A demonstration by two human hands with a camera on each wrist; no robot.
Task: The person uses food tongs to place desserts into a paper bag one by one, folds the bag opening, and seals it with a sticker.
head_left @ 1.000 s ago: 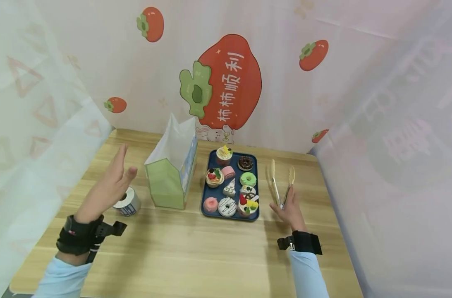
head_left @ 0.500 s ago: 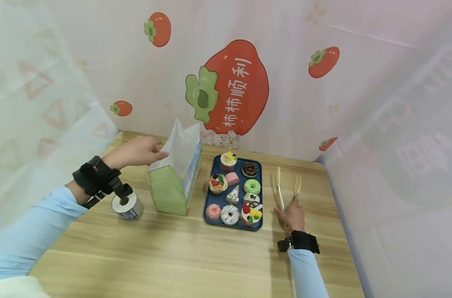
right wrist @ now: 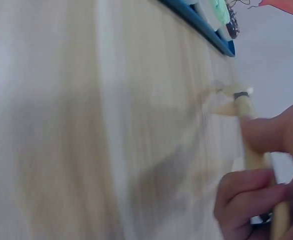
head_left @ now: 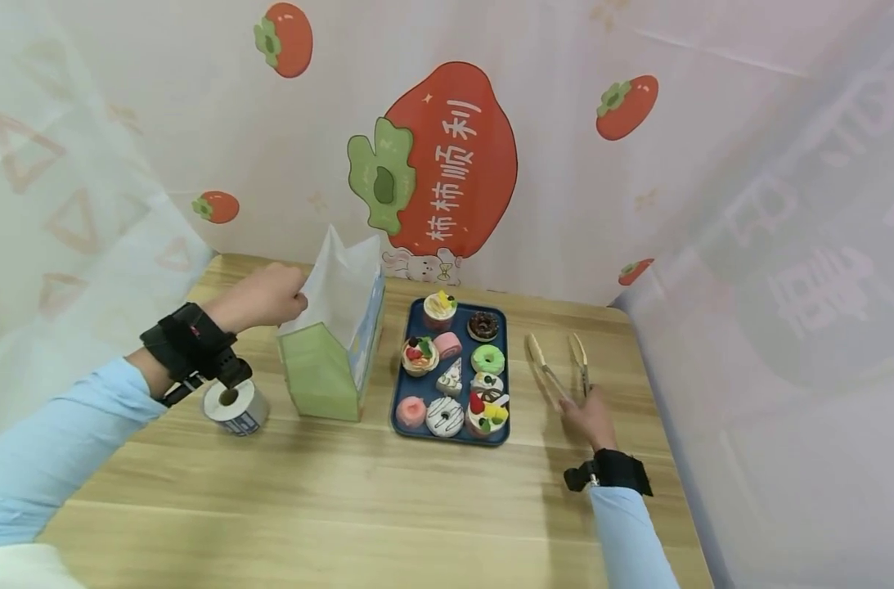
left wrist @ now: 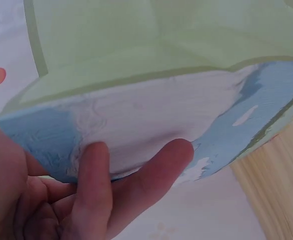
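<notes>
My left hand (head_left: 266,296) pinches the top left edge of a standing paper bag (head_left: 317,372), green at its end and blue and white along its side. In the left wrist view, the thumb and a finger lie against the bag's blue-and-white side (left wrist: 151,117). Over at the right, my right hand (head_left: 592,417) grips a pair of tongs (head_left: 537,352) with pale tips and metal arms, spread apart. The right wrist view has thumb and curled fingers around the tongs' pale handle (right wrist: 244,107). Between the bag and tongs lies a dark blue tray (head_left: 464,323) of toy-like pastries.
On the tray are a green donut (head_left: 487,359), a chocolate donut (head_left: 482,326), a white striped donut (head_left: 444,416), a cake slice (head_left: 451,377) and several cupcakes. A paper roll (head_left: 244,411) stands below my left forearm. Patterned curtains border the wooden table (head_left: 388,507).
My left hand has come from raised above the paper roll to the bag's edge and pinches it. My right hand has closed its fingers on the tongs, which have turned slightly.
</notes>
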